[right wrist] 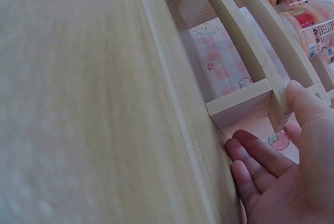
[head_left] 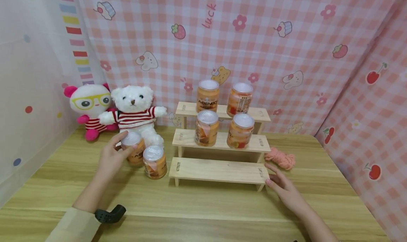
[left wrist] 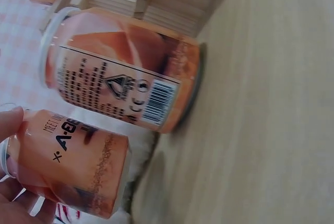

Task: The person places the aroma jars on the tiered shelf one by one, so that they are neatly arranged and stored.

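My left hand (head_left: 114,152) grips an orange-labelled can (head_left: 136,155) with a clear lid, thumb on one side and fingers around the other. Whether its base touches the table cannot be made out. Just right of it stands a second such can (head_left: 154,163), whose barcode side faces the left wrist camera. A three-step wooden rack (head_left: 219,169) carries two cans on its top step and two on its middle step; the lowest step is bare. At that step's right end rests my right hand (head_left: 284,190), thumb touching the plank, other fingers loosely extended beside it.
A white bear in a striped sweater (head_left: 135,107) and a pink-and-white plush with yellow glasses (head_left: 92,107) sit behind the left hand. Pink yarn (head_left: 280,158) lies right of the rack. Checked cloth (head_left: 203,51) hangs behind the wooden table (head_left: 190,213).
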`<action>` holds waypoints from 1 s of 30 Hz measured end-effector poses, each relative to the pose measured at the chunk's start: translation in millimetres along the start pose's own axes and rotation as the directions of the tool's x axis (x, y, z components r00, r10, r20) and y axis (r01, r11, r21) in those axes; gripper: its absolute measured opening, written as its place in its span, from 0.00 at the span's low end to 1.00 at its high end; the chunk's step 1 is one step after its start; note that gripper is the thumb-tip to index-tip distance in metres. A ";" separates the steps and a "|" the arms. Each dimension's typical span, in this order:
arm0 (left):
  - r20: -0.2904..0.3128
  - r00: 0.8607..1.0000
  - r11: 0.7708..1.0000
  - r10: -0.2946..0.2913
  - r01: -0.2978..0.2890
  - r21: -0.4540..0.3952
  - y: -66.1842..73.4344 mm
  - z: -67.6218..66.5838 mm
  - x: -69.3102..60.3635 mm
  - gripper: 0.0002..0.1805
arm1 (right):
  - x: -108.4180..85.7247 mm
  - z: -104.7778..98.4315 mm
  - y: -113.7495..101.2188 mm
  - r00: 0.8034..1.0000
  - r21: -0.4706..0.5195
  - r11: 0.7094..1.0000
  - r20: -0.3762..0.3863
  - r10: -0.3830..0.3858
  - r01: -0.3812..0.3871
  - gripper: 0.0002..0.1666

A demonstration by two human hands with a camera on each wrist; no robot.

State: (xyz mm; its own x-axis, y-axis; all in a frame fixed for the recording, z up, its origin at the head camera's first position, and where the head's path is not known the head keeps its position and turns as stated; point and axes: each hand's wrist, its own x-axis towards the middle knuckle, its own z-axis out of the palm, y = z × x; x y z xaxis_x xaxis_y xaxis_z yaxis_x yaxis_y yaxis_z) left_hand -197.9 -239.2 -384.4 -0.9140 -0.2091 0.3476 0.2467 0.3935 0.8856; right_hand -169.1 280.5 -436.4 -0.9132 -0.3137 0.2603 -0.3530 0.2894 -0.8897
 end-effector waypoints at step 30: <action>-0.063 0.994 0.996 0.087 -0.087 0.013 68.5 -12.8 -12.8 0.31 | -0.2 0.7 -0.8 1.000 0.007 1.000 0.002 0.000 0.000 0.30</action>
State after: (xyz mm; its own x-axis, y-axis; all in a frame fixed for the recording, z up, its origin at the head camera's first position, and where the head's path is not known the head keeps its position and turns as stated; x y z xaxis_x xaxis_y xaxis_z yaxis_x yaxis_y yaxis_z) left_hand -165.2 -221.0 -324.3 -0.8668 -0.2301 0.4423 0.3208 0.4218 0.8480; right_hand -168.6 279.7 -436.0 -0.9128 -0.3155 0.2594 -0.3513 0.2827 -0.8926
